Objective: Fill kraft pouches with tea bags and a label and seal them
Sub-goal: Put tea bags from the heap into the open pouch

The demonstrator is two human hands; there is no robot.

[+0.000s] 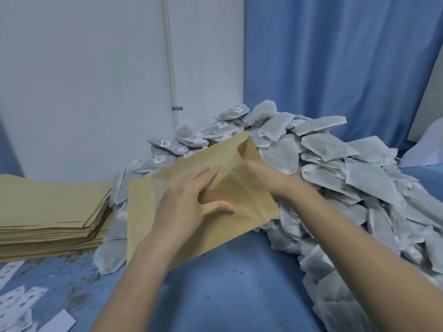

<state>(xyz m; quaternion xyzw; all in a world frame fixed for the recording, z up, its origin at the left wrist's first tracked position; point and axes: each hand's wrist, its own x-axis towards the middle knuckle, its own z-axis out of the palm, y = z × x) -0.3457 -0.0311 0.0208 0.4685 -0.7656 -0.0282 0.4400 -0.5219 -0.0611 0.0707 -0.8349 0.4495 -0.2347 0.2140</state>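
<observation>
A brown kraft pouch (153,212) is held above the blue table, its mouth turned to the right and spread open. My left hand (189,202) grips the pouch's near side at the mouth, thumb along the lower flap. My right hand (268,174) reaches into the open mouth, and its fingers are hidden inside the pouch. Behind and to the right lies a big heap of white tea bags (335,168), some with string tags.
A stack of flat kraft pouches (50,212) sits at the left. White paper labels (21,305) lie scattered at the bottom left. The blue table (230,283) carries tea dust. A blue curtain (335,63) and a white wall pipe (170,63) stand behind.
</observation>
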